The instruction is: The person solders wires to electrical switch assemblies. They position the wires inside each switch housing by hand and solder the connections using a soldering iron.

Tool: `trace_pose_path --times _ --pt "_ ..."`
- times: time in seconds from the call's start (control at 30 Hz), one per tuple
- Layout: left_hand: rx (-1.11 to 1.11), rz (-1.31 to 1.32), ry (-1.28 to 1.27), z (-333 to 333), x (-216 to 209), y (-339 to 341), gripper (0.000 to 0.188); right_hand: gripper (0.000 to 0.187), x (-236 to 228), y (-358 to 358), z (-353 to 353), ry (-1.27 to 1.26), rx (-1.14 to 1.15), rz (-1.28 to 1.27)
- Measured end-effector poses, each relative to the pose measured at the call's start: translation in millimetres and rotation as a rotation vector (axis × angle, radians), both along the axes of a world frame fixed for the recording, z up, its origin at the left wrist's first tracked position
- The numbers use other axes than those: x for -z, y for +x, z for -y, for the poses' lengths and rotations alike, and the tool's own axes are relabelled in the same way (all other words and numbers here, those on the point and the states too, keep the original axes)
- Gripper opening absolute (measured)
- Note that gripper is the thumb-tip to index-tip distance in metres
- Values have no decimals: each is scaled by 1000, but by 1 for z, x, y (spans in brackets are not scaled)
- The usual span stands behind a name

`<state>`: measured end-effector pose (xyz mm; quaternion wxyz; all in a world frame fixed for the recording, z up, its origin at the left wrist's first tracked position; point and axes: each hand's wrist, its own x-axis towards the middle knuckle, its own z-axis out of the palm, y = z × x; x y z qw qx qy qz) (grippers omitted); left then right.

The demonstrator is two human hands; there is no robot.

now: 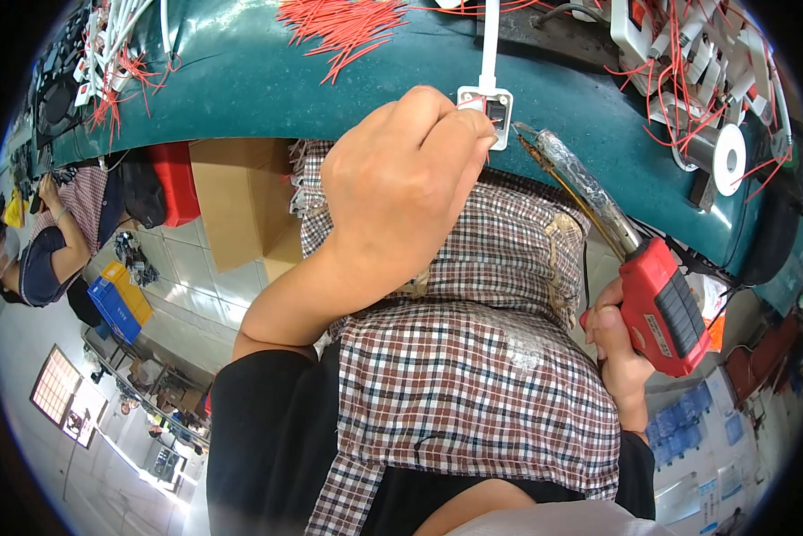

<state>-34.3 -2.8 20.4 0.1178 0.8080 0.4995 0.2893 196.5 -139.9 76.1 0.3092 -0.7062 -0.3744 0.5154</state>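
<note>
At the table edge lies a small white plastic housing (500, 139) with an open inside, a dark part in it and a white cable (490, 45) leading away from its far end. My left hand (399, 179) is closed in a pinch over its left side, on a thin red wire that shows only in short bits by the fingertips. My right hand (618, 335) grips the handle of a red and black soldering gun (659, 308). The gun's long metal barrel points up and left, its thin tip close to the housing's right side. The fingertips of my left hand partly hide the housing.
A heap of cut red wires (343, 27) lies on the green table (258, 98). White cabled parts with red wires (115, 76) sit far left, more at far right beside a solder spool (730, 159). Below stand a cardboard box (231, 201) and, farther left, another person (66, 237).
</note>
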Motion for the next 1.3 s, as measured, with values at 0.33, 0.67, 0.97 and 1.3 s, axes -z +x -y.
trace_pose_path --times 0.33,0.67,0.97,1.3 --pt "18 -14 15 -1 -2 1 14 19 -6 -4 -8 14 29 -61" --pt "-130 89 -136 -33 -19 -2 14 16 0 -6 -9 73 112 -128" --pt "-65 868 -602 -34 -13 -13 14 14 2 -4 -2 123 211 -153" --pt "-77 1703 -365 -140 -41 -151 35 13 6 -4 -6 85 219 -237"
